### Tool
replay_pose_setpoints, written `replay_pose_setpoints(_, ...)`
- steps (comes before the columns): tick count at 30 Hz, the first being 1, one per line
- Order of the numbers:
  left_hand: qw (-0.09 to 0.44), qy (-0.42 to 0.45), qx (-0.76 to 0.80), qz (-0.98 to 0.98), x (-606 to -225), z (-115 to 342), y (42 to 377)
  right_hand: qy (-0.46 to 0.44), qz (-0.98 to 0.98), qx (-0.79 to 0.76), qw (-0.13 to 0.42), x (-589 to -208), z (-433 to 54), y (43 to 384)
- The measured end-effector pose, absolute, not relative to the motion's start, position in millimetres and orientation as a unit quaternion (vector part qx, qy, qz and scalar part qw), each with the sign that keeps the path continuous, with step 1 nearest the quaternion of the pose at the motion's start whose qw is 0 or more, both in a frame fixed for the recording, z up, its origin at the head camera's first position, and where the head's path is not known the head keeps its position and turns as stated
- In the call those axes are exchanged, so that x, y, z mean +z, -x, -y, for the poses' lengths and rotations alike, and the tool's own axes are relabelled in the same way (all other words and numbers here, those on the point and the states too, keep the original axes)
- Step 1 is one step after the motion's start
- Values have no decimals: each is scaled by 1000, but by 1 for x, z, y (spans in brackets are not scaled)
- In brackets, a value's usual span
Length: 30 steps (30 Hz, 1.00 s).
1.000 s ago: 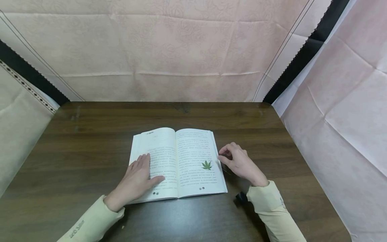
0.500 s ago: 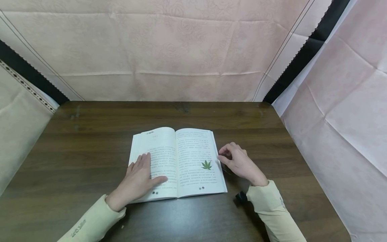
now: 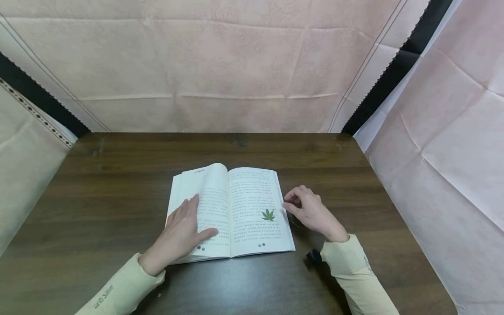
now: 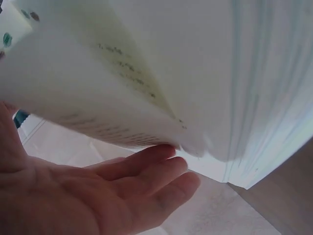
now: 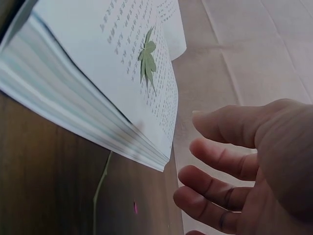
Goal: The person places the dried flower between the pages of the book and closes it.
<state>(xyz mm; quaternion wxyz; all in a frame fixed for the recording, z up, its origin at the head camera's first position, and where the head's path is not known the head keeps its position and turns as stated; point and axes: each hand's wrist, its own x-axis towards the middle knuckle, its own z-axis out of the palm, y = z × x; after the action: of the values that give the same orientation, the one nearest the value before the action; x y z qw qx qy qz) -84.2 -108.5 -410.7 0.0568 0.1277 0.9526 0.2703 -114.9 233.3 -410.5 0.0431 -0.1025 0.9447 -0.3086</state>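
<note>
An open book point(image 3: 252, 236) with printed pages lies on the brown table. My left hand point(image 3: 179, 232) rests on its left page point(image 3: 214, 210), fingers extended and thumb pointing toward the spine. That page bows upward near the spine; in the left wrist view the fingertips point(image 4: 164, 152) touch its curved paper. A flat green lobed leaf point(image 3: 268, 215) lies on the right page. Just off the book's right edge is my right hand point(image 3: 311, 210), its fingers loosely bent, and the right wrist view shows nothing between them. There the leaf point(image 5: 147, 61) appears close to the text lines.
A thin green stem point(image 5: 100, 186) sticks out from beneath the book's right side onto the table point(image 3: 236, 288). Beside it is a tiny pink speck point(image 5: 135, 207). Pale cloth point(image 3: 220, 65) hangs behind the table, and more cloth point(image 3: 453, 144) hangs to the right.
My left hand has slid slightly toward the spine and away from me, and the left page bulges higher. The right hand and the leaf have stayed about where they were.
</note>
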Motion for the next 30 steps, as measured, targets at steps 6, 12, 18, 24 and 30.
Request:
replay_pose_setpoints(6, 55, -126, 285, -949, -408, 106, 86, 101, -946, -306, 43, -409, -237, 114)
replay_pose_setpoints(12, 67, -128, 326, -934, -406, 105, 86, 97, -947, -304, 41, -407, -242, 113)
replay_pose_setpoints(18, 70, -156, 376, -911, -404, 106, 85, 90, -946, -309, 43, -406, -246, 112)
replay_pose_setpoints(24, 60, -210, 433, -875, -399, 108, 85, 88, -946, -309, 41, -407, -250, 113)
replay_pose_setpoints(30, 47, -218, 481, -848, -396, 107, 86, 89, -954, -281, 49, -409, -257, 114)
